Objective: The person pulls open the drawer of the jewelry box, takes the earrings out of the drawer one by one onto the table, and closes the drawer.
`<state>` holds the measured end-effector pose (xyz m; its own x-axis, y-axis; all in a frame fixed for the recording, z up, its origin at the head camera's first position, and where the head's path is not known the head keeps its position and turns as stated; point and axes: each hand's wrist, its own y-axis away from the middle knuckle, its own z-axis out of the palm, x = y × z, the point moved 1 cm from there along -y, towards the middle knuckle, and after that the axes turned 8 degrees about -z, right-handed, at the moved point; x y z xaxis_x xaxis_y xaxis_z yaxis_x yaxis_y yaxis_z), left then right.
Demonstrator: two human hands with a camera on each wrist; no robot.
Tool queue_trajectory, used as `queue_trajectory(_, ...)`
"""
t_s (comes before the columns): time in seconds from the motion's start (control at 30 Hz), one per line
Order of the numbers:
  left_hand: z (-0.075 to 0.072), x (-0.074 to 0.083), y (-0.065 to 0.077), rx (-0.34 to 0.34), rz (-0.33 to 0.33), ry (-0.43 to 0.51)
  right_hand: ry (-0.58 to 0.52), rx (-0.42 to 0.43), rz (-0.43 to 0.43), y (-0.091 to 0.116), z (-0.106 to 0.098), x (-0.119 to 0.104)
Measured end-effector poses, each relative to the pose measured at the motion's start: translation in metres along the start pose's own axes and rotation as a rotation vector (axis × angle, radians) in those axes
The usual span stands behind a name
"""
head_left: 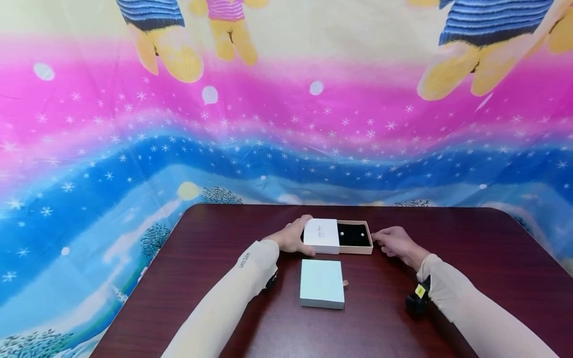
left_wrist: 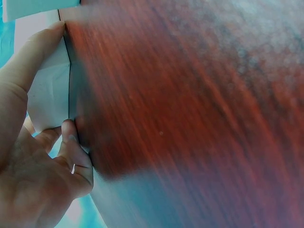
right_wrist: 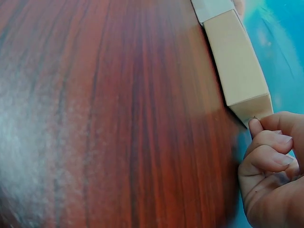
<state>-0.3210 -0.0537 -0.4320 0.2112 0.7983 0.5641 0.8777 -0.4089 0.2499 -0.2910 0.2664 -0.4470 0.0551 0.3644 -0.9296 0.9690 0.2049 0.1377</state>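
A white jewelry box sleeve (head_left: 321, 233) lies on the table in the head view, its beige drawer (head_left: 369, 243) slid partway out to the right. On the drawer's black padded insert (head_left: 353, 236) sit two pearl-like studs. My left hand (head_left: 293, 236) grips the sleeve at its left end, thumb on the near side, as the left wrist view also shows. At the drawer's right end, my right hand (head_left: 396, 242) pinches with thumb and forefinger, the other fingers curled. Whatever small part lies between those fingertips is hidden in the right wrist view.
A closed mint-green box (head_left: 322, 282) with a small ribbon tab (head_left: 345, 283) on its right lies just nearer than the white one. The dark red wooden table (head_left: 380, 323) ends at a printed cloth backdrop (head_left: 286, 124) behind.
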Motion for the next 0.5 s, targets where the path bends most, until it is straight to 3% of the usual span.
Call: queue_trajectory(0.5, 0.0002, -0.0004, -0.0011, 0.007, 0.01, 0.001, 0.014, 0.004, -0.004, 0.005, -0.0004, -0.0028)
